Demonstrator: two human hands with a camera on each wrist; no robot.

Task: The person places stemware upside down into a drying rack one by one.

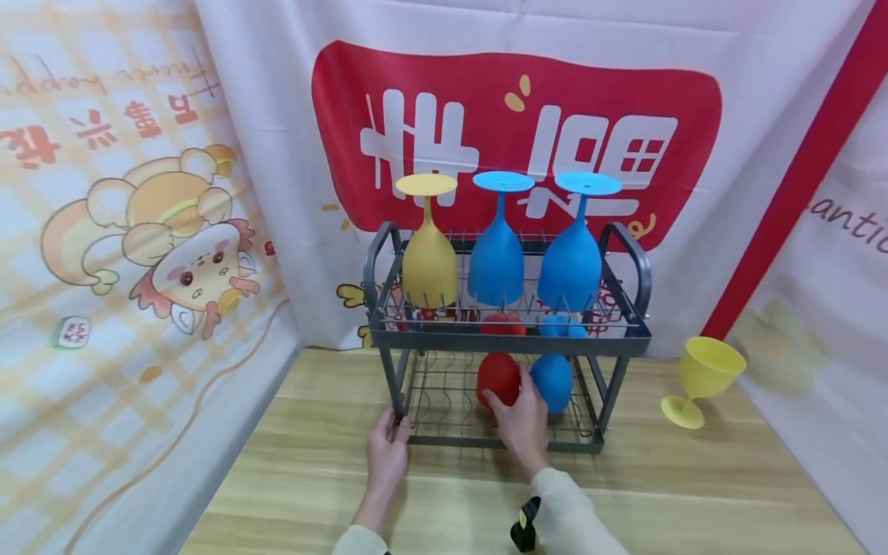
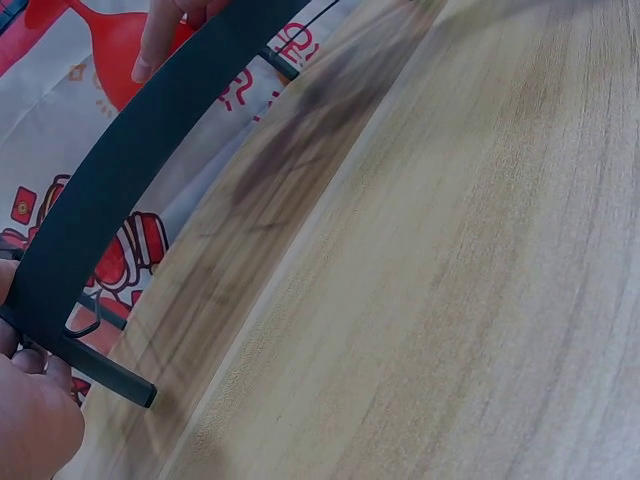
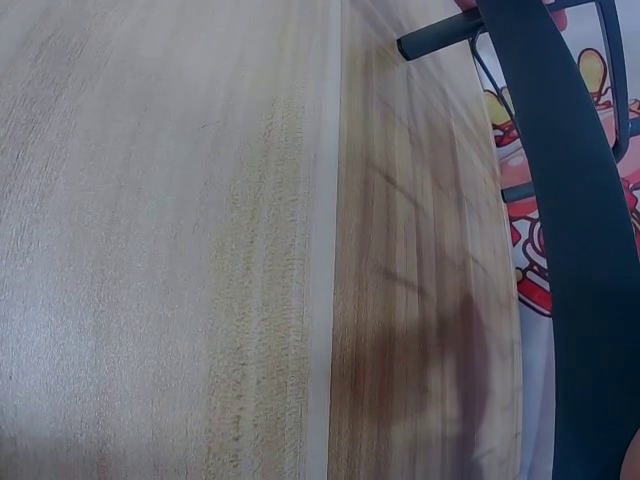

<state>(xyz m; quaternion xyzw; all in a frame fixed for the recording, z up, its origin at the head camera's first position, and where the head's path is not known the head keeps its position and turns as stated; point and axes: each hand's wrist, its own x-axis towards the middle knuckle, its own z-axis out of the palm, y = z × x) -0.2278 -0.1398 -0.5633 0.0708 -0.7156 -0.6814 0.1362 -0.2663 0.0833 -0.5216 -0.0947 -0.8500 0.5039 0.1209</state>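
My right hand (image 1: 523,420) reaches into the lower tier of a dark two-tier dish rack (image 1: 509,341). Its thumb and fingers grip the bowl of an upside-down red goblet (image 1: 496,378); in the left wrist view, fingertips lie against this red goblet (image 2: 112,50). Just right of it, a blue goblet (image 1: 553,383) is also inverted on the lower tier. With my left hand (image 1: 387,451) I hold the rack's front left lower corner; the left wrist view shows that hand (image 2: 35,415) wrapped there. The right wrist view has mostly table and the rack's front bar (image 3: 590,270).
Inverted on the top tier are a yellow goblet (image 1: 429,262) and two blue ones, the middle (image 1: 496,262) and the right (image 1: 570,266). Another yellow goblet (image 1: 709,368) stands upright on the wooden table (image 1: 694,493), right of the rack. Printed cloth (image 1: 277,116) hangs behind and beside.
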